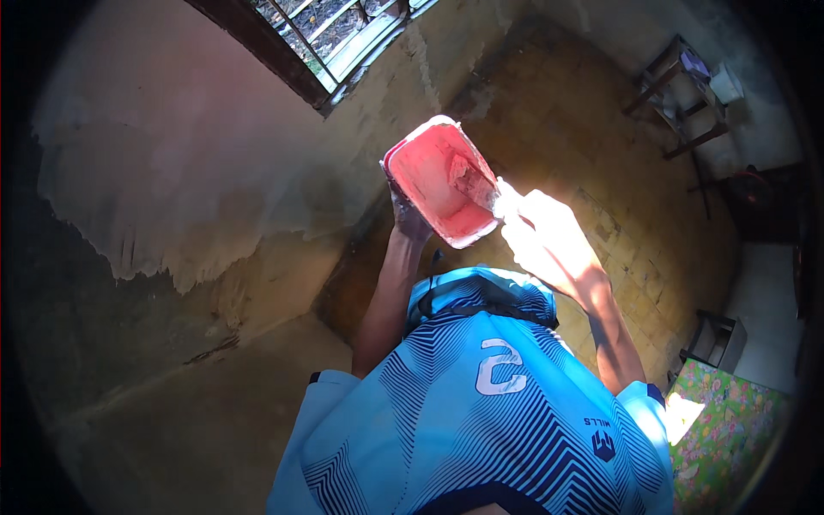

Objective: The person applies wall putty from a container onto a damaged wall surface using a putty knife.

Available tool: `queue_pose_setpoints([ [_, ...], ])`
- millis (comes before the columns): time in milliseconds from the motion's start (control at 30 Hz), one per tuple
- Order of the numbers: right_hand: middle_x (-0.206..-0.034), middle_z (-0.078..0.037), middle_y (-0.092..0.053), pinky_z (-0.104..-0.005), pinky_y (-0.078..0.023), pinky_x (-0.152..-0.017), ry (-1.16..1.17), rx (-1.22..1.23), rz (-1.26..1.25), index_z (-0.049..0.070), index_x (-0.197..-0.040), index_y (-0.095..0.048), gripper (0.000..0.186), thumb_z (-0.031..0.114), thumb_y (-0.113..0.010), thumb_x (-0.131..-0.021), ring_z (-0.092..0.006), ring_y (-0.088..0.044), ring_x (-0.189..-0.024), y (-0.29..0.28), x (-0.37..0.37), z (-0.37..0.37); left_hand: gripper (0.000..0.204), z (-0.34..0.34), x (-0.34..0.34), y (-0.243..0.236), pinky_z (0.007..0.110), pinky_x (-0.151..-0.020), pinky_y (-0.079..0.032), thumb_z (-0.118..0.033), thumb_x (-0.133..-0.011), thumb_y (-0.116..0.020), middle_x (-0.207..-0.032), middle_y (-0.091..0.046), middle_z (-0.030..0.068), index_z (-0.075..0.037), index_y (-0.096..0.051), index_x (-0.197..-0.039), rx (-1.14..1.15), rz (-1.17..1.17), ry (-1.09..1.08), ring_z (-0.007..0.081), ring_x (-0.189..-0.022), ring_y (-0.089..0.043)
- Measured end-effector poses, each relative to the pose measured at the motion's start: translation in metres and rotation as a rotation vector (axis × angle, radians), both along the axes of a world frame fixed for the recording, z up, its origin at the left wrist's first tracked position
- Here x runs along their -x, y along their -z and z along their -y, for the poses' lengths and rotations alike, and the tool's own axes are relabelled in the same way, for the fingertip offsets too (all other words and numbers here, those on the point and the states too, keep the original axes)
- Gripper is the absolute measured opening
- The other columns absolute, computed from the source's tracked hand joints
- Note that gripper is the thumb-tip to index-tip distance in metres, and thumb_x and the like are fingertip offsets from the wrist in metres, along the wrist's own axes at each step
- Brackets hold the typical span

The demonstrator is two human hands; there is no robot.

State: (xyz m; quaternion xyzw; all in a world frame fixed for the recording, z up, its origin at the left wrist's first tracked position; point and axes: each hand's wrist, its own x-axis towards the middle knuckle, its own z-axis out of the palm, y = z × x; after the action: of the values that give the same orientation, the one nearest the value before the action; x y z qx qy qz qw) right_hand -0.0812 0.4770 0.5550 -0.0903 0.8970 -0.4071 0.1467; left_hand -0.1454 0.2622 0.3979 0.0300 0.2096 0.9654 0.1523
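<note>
My left hand (409, 215) is closed round the left side of a red, squarish plastic tub (427, 178), most of its fingers hidden behind the wall. The tub is tilted so that its mouth faces me, and pale paste smears its inside and rim. In strong sunlight, my right hand (549, 240) grips a putty knife at the tub's right edge. The knife's flat, smeared blade (470, 182) reaches into the tub; its handle is mostly lost in glare and behind my fingers.
A wall (172, 154) with peeling, patchy paint stands to the left, below a barred window (343, 34). Yellowish floor tiles (549, 112) spread beyond the tub. At the far right is a wooden stand (678, 94); a flowered green cloth (730, 421) lies at the lower right.
</note>
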Motion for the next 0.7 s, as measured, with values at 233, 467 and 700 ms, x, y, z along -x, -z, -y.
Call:
queue_pose_setpoints([
  [233,-0.083,-0.016,-0.062,-0.0382,-0.049,-0.068,-0.023,0.037,-0.227,0.002,-0.109,-0.066,0.026,0.006,-0.064,-0.084,-0.0314,-0.059,-0.073,-0.030,-0.008,0.017,0.086,0.024,-0.071,-0.022,0.051,-0.110,-0.039,-0.071,-0.090,-0.047,-0.146,-0.046,0.0139,-0.007,-0.039,-0.146,0.050,-0.011,-0.077,0.0311,-0.133,-0.046],
  [467,-0.083,-0.016,-0.063,-0.0357,-0.049,-0.069,-0.003,0.012,-0.377,0.004,-0.125,-0.064,0.044,0.005,-0.066,-0.080,-0.0298,-0.060,-0.072,-0.039,-0.005,0.022,0.085,0.005,0.008,-0.018,0.050,-0.110,-0.040,-0.071,-0.091,-0.047,-0.145,-0.048,0.0137,-0.007,-0.040,-0.146,0.110,-0.023,-0.124,0.0307,-0.132,-0.047],
  [700,-0.087,-0.018,-0.066,-0.0348,-0.050,-0.071,0.002,0.120,-0.310,0.002,-0.123,-0.064,0.041,0.004,-0.064,-0.082,-0.0311,-0.063,-0.075,-0.052,-0.002,0.028,0.084,0.007,0.000,-0.029,0.050,-0.109,-0.040,-0.070,-0.091,-0.047,-0.143,-0.049,0.0135,-0.007,-0.040,-0.145,0.162,-0.046,-0.168,0.0303,-0.131,-0.048],
])
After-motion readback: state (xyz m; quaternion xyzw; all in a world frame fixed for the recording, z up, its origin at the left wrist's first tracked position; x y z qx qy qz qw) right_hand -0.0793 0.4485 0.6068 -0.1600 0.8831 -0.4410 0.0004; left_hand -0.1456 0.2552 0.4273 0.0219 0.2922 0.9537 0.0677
